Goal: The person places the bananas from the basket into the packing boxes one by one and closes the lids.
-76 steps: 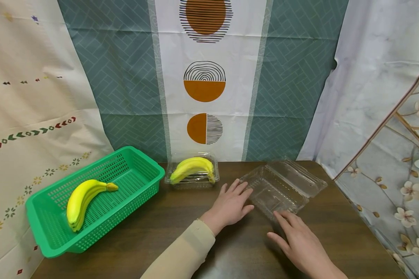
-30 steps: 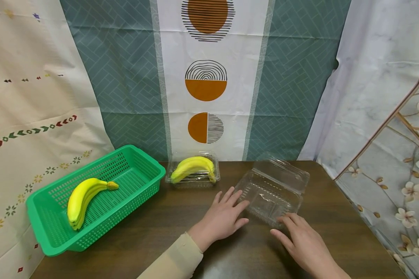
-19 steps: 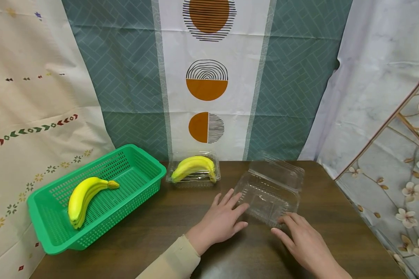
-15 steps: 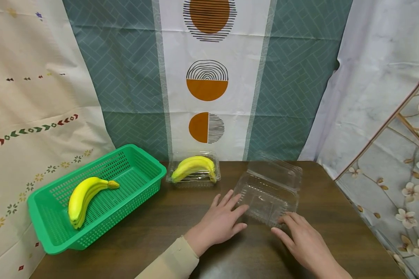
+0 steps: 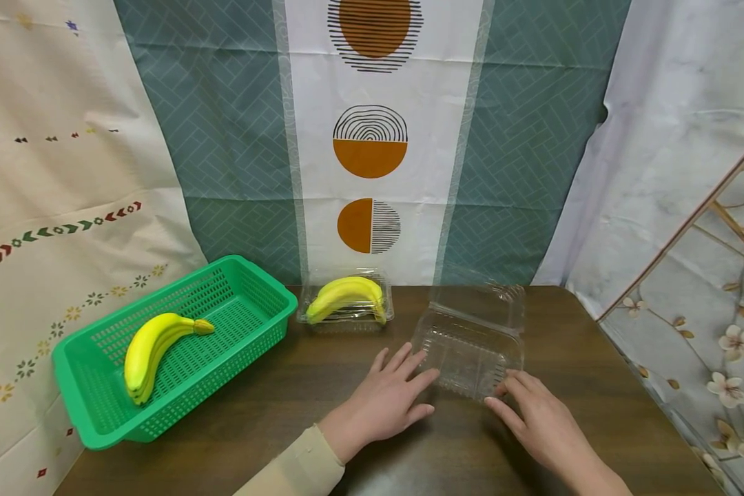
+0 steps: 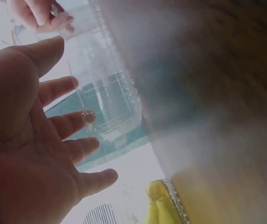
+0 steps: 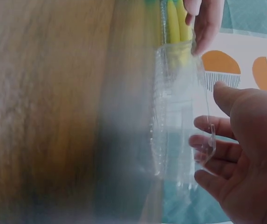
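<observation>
A: How'd you steady something this flimsy?

B: Honestly, let the table carry the clear container, lid folded back, and guide it evenly from both sides. Thin plastic probably buckles if squeezed.

A: And where's it sitting relative to the grip?

B: Just past the fingertips, kinda in between. Left hand is spread wide, fingers at the near-left edge; right hand is loosely bent at the near-right corner, thumb well off the fingers, nothing pinched that I can see.

The open clear plastic clamshell is partly hidden by the right hand; the brown wooden worktop is blurred in both wrist views.
</observation>
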Demonstrator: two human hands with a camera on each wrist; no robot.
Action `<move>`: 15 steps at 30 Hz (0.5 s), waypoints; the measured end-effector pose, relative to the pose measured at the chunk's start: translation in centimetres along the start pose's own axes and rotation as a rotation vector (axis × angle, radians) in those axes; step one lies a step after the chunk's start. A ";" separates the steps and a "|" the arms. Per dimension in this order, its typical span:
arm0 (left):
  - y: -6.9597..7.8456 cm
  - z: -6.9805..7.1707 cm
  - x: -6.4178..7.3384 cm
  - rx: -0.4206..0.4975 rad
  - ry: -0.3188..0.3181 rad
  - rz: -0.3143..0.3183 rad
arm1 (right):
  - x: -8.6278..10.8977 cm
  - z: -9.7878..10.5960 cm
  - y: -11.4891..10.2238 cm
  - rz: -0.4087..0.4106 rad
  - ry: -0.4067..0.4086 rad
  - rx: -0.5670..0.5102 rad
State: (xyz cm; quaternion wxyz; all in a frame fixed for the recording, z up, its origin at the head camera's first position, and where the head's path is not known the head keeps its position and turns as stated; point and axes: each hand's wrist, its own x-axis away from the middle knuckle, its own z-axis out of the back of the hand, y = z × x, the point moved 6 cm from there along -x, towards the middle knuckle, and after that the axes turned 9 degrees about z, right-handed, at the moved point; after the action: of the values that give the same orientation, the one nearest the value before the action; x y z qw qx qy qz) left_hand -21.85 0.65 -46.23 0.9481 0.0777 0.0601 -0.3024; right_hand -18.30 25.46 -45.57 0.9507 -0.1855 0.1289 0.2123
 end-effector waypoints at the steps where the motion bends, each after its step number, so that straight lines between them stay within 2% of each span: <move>1: 0.0 0.1 0.1 -0.007 0.002 -0.002 | -0.1 0.0 0.1 0.002 -0.001 -0.002; 5: -0.1 0.3 0.6 -0.012 -0.002 -0.009 | -0.4 -0.1 0.4 0.026 -0.001 -0.015; 11: -0.2 0.4 1.0 0.006 -0.049 -0.003 | -1.0 -0.2 1.1 0.057 0.010 -0.042; 15: -0.3 0.4 1.2 -0.002 -0.058 -0.007 | -1.4 -0.3 1.6 0.066 0.006 -0.053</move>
State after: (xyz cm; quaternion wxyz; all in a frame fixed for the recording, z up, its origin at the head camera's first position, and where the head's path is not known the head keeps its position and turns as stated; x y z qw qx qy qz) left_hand -20.97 -0.34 -46.02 0.9484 0.0680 0.0332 -0.3078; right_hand -20.27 26.17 -45.87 0.9375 -0.2070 0.1320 0.2464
